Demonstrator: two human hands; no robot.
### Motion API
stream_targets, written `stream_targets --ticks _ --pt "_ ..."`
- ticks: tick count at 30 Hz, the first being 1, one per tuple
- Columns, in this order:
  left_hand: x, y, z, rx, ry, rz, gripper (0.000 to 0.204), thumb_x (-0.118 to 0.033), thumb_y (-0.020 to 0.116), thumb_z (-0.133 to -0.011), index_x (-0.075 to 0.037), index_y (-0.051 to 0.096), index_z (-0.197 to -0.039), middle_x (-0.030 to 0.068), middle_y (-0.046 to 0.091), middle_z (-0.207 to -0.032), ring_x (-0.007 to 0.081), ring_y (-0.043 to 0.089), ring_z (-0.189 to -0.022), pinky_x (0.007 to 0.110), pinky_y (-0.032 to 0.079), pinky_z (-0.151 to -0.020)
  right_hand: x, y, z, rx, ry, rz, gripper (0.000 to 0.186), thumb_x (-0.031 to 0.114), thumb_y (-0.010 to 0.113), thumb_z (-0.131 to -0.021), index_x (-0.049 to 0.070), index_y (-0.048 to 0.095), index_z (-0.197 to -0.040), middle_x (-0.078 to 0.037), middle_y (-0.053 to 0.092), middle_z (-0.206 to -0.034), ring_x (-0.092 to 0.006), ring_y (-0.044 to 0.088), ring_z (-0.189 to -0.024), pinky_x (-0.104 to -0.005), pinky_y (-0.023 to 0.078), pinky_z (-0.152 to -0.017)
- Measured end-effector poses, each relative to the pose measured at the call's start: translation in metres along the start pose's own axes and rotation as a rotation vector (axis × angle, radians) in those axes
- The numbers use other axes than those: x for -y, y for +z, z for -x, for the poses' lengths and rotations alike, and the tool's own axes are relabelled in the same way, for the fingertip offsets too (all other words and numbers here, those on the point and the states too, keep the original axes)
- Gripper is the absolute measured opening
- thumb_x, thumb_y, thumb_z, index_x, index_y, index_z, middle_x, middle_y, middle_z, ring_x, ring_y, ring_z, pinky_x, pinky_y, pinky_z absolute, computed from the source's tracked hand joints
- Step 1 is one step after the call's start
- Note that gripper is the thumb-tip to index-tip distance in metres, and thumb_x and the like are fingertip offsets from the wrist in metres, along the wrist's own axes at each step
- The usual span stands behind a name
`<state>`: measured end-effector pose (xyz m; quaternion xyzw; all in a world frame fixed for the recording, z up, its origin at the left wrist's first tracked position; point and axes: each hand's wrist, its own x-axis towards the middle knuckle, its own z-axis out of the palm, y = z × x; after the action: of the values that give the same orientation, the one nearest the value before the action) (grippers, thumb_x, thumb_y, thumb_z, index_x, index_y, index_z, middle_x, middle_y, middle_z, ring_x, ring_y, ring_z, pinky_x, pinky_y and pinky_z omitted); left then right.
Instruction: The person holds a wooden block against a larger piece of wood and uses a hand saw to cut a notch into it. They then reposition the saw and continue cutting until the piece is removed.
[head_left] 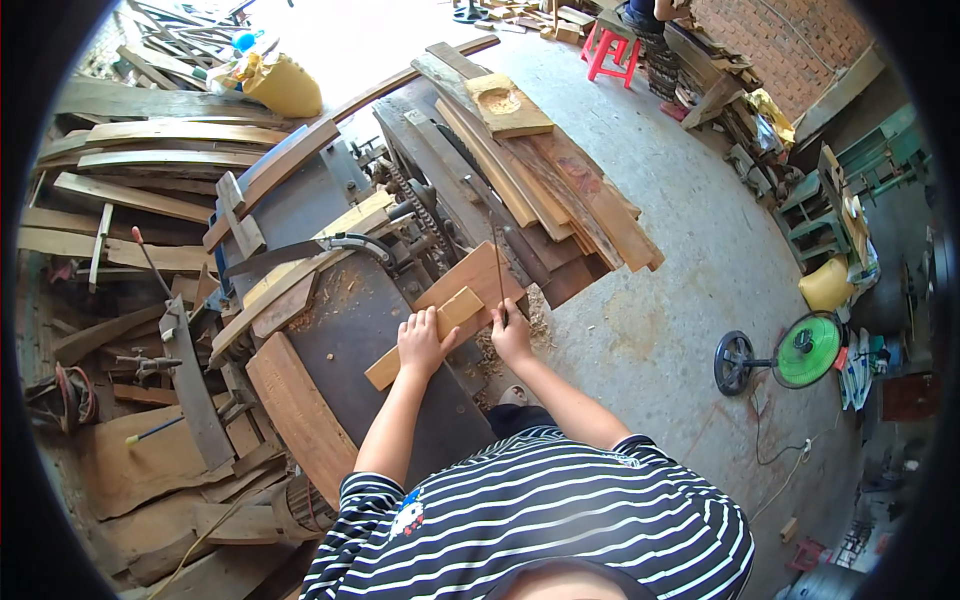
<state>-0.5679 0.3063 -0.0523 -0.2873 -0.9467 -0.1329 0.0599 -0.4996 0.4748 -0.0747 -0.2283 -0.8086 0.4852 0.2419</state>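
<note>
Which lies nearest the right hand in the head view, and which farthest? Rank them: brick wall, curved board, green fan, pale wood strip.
From the right hand:
1. The pale wood strip, just left, under the left hand.
2. The curved board, farther left, at the dark tabletop's left edge.
3. The green fan, off to the right.
4. The brick wall, upper right.

Held under the left hand, slanting over the dark worktop: a short, pale-brown wood piece, overlapping a wider reddish-brown board. Gripped upright-looking in the right hand, pointing forward: a long, thin, dark rod-like tool, seen across the reddish-brown board
</note>
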Motion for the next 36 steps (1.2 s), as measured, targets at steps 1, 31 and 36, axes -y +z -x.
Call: stream_targets --ticks 1,31,36 --pt "-0.001 -0.001 -0.002 0.004 0.006 0.002 0.063 -0.050 0.061 -0.077 -0.001 0.053 -0.115 0.0109 0.058 -0.102 0.0260 0.054 -0.097 0.037 0.040 -0.082 0.000 -0.002 -0.002 -0.005 0.005 0.002 0.011 0.010 0.056 -0.088 0.003 0.048 -0.093 -0.022 0.058 -0.077 -0.0433 0.057 -0.076 -0.0454 0.044 -0.063" --pt "0.032 -0.009 -0.011 0.018 0.053 0.124 0.023 -0.023 0.042 -0.092 -0.008 0.058 -0.086 0.0119 0.063 -0.083 0.0281 0.060 -0.086 0.041 0.041 -0.088 0.014 -0.026 0.052 0.509 0.040 0.250 0.030 0.031 0.052 -0.092 0.001 0.055 -0.094 -0.027 0.061 -0.071 -0.0461 0.060 -0.070 -0.0530 0.046 -0.060" --pt "0.025 -0.012 -0.011 0.073 0.020 0.111 0.024 -0.025 0.042 -0.092 -0.009 0.058 -0.085 0.0097 0.064 -0.081 0.0252 0.061 -0.085 0.039 0.042 -0.086 0.002 -0.055 0.076 0.552 0.008 0.203 0.022 0.017 0.048 -0.092 -0.002 0.050 -0.104 -0.029 0.061 -0.085 -0.0462 0.059 -0.081 -0.0511 0.046 -0.069"
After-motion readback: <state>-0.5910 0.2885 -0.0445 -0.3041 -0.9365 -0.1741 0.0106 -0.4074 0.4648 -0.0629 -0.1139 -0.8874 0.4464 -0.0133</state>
